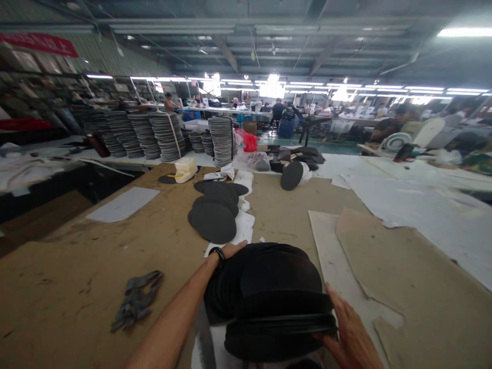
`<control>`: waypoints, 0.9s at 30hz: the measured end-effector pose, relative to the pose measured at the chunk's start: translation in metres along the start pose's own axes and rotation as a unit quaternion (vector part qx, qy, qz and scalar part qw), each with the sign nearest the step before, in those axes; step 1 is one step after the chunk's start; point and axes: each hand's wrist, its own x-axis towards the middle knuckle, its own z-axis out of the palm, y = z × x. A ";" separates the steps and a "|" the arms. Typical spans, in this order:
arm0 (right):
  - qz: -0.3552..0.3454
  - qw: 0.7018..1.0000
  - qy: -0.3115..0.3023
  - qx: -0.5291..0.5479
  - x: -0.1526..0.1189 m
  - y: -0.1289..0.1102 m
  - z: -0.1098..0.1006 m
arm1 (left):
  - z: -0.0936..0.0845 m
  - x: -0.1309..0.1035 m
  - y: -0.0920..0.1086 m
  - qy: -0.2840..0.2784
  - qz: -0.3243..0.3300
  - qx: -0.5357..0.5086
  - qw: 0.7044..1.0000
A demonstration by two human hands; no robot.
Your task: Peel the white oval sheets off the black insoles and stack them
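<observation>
In front of me lies a fanned pile of black oval pieces (280,269), thin and flat, with several edges spread apart on the near side. My left hand (232,249), below a dark wristband, rests against the far left edge of the pile, its visible fingers stretched out and partly hidden. At the near right, my right hand (348,323) grips the edge of some of the pieces, thumb above and fingers beneath. Beyond the pile, overlapping dark grey ovals (213,220) lie on white paper.
Brown paper (77,277) covers the table, with a grey cloth strip (138,300) at left. A yellowish container (185,169) and tall stacks of grey ovals (167,136) stand further back. One oval (292,176) leans near a red bag (249,139). People work in the background.
</observation>
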 end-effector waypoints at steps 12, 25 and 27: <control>-0.047 0.998 0.011 0.040 -0.009 -0.014 -0.011 | 0.020 -0.129 0.049 0.043 0.183 0.095 0.978; 0.035 0.995 -0.011 0.088 0.013 -0.026 -0.017 | 0.017 -0.071 0.045 0.052 0.117 0.141 0.982; 0.057 0.994 -0.003 0.092 0.021 -0.029 -0.018 | 0.018 -0.057 0.036 0.075 0.098 0.137 0.983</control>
